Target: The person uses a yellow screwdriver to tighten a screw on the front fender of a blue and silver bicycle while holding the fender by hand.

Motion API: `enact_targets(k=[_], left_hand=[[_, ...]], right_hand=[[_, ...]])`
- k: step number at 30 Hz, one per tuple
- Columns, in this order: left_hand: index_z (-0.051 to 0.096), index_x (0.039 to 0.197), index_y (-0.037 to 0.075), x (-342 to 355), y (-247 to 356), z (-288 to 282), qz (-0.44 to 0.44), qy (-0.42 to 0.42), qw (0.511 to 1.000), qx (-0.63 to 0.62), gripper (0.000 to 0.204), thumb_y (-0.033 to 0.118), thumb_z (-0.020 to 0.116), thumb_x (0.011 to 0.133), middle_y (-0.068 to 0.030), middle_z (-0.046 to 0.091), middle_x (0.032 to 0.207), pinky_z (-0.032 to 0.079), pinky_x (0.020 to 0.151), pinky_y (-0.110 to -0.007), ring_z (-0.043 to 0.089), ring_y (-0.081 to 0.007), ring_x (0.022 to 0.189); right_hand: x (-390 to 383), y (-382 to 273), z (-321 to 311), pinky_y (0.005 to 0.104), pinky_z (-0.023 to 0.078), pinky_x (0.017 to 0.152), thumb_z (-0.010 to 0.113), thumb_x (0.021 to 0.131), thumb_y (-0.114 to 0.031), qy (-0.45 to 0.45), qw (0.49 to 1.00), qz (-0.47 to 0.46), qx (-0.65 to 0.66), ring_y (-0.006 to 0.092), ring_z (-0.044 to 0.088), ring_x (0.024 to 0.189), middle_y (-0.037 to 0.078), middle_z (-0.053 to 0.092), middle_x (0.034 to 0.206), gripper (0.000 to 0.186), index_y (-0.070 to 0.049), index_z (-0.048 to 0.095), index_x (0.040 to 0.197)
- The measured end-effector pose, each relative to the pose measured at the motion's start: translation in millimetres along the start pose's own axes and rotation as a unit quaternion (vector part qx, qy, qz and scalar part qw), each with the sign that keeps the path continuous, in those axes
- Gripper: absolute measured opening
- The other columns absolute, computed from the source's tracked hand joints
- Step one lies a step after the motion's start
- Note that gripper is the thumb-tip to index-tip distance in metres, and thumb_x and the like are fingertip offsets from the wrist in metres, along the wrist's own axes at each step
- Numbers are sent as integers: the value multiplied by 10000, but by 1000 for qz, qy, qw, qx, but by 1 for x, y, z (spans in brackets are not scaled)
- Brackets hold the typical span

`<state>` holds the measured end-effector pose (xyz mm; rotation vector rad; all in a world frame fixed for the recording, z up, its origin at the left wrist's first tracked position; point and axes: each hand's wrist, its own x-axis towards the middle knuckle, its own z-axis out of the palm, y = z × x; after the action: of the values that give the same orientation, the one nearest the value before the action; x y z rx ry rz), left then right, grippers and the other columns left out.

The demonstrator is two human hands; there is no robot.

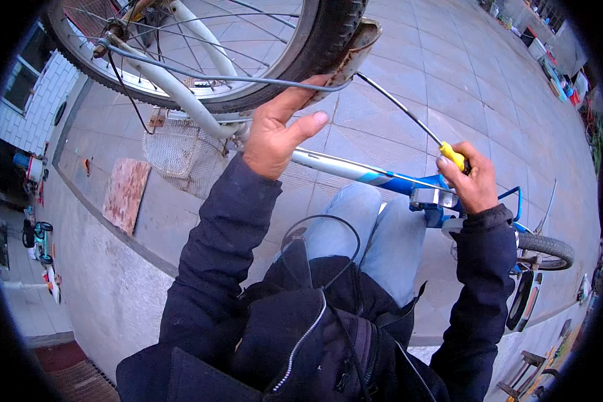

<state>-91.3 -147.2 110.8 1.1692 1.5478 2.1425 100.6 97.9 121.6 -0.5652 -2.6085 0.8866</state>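
My left hand (281, 130) grips the rusty mudguard (359, 47) at the tyre's edge, beside a grey cable (261, 80). My right hand (467, 175) is closed round the yellow handle of a long screwdriver (453, 154), whose tip reaches up to the mudguard near the cable's bend. The bicycle's wheel (321, 37) is raised at the top, with a white fork (174, 90). Its white and blue frame (355, 171) runs beneath my hands toward a second wheel (549, 249) at the right.
A wire mesh basket (181, 154) lies below the fork, beside a speckled board (125, 195). My knees in jeans (388, 241) are below the frame. A raised concrete edge (130, 281) borders the paving (476, 94). Assorted objects (559, 80) and a small ride-on toy (39, 238) stand at the margins.
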Motion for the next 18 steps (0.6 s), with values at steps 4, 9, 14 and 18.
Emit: enact_targets(k=[4, 9, 14, 18], left_hand=[[448, 1242, -55, 0, 0, -2, -4, -10, 1000, 2, 507, 38, 572, 759, -166, 500, 1231, 286, 1017, -317, 450, -229, 1176], [452, 1241, -49, 1, -2, 1, -7, -6, 1000, -4, 496, 21, 570, 764, -157, 503, 1230, 289, 1015, -316, 452, -222, 1173], [467, 1244, -9, 1, -4, -1, 14, 0, 1000, 17, 490, 115, 609, 791, -180, 510, 1221, 339, 992, -334, 471, -246, 1155], [468, 1245, -6, 0, -6, -1, 9, -7, 1000, 12, 489, 111, 606, 790, -179, 510, 1221, 339, 990, -335, 472, -248, 1153]], right_hand=[[-3, -2, -10, 250, 400, 582, 643, 769, -379, -77, 995, 18, 60, 132, 496, 617, 43, 542, 667, 383, -15, 610, 884], [-4, -4, -4, 281, 408, 557, 638, 797, -305, -44, 999, 4, -6, 154, 502, 594, 57, 545, 669, 264, -50, 600, 854], [1, -1, 11, 321, 435, 575, 692, 754, -243, 121, 978, -124, -112, 243, 557, 650, 105, 560, 717, 228, -72, 590, 866], [-1, 2, 9, 306, 437, 593, 688, 759, -230, 69, 992, -93, -52, 238, 550, 644, 109, 562, 725, 226, -69, 599, 890]])
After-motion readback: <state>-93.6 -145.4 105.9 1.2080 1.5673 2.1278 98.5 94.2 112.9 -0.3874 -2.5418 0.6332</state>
